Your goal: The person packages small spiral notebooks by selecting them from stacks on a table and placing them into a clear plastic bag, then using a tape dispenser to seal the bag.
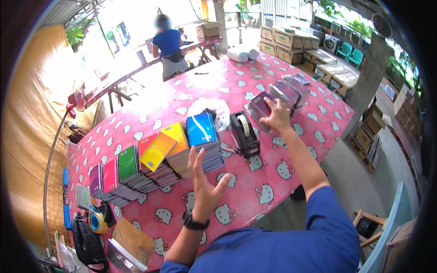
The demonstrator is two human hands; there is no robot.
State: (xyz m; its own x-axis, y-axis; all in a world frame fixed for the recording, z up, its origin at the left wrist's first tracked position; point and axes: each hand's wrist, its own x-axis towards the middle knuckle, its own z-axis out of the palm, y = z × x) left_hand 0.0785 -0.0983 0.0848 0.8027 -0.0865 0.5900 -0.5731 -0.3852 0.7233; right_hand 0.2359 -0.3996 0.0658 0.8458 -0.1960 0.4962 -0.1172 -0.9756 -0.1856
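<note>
My right hand (276, 114) rests on a small stack of dark purple notebooks (260, 105), its fingers spread over the top and right edge. Just behind stand more notebook stacks in shiny clear wrap (284, 93). My left hand (204, 184) is raised over the table with fingers apart, holding nothing. Beyond it runs a row of spiral notebook stacks: blue (201, 127), orange-yellow (175, 135), red (146, 142), green (128, 163), pink (110, 175) and purple (96, 180). One yellow notebook (158, 151) lies askew across the red stack. A black tape dispenser (246, 136) sits between my hands.
The table wears a pink cat-print cloth (264, 193). Crumpled clear plastic (211, 109) lies behind the blue stack. At the near left are tape rolls (97, 221), a black bag (87, 243) and plastic sleeves (127, 255). A person (168, 45) stands beyond; cartons (289, 41) are piled far right.
</note>
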